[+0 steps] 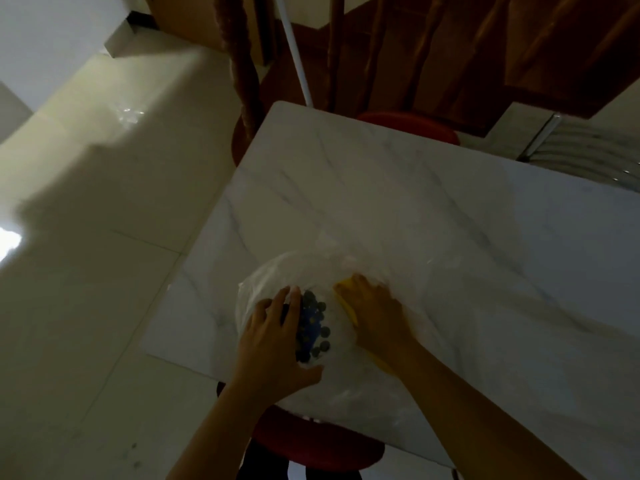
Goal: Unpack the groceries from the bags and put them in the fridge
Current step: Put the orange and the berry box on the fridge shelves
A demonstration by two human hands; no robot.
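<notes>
A thin white plastic bag (374, 386) lies on the white marble table (398, 188) near its front left corner. Inside its open mouth I see a cluster of dark blue round pieces on a white pack (313, 323) and a yellow item (346, 299). My left hand (273, 344) rests on the bag's left rim with its fingers beside the blue pack. My right hand (375, 313) reaches into the bag and lies over the yellow item; whether it grips it is unclear.
A red round stool (311, 445) stands under the table's front edge, and another red stool (408, 124) sits at the far edge. Wooden furniture legs (242, 53) rise behind the table. Glossy light floor tiles (86, 271) lie to the left.
</notes>
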